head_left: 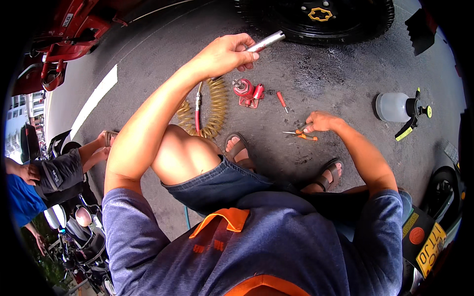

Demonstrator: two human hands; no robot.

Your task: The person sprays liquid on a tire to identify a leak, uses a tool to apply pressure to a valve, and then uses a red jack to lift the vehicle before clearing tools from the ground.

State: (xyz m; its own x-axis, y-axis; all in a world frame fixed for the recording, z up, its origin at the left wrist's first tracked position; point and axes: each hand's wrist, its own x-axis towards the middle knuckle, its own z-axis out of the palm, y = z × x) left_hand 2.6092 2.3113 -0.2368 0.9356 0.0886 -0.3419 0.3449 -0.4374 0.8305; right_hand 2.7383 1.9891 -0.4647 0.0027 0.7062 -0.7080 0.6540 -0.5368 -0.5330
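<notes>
My left hand (236, 52) is raised near the tyre and closed around a silver metal tube (267, 41) with a notched end, which points toward the wheel. Low over the ground, my right hand (322, 121) has its fingers closed on the orange-handled pliers (300, 132), their jaws pointing left. Between my hands, on the asphalt, stands a red bottle jack (245, 92). A small screwdriver (281, 100) with a red handle lies to the right of the jack.
The big black wheel (296, 29) is at the top. A coiled yellow air hose (217, 108) lies by my left knee. A pump sprayer (392, 107) lies at right. Parked motorbikes (81, 237) and another person (59, 172) are at left, a red vehicle (74, 32) at upper left.
</notes>
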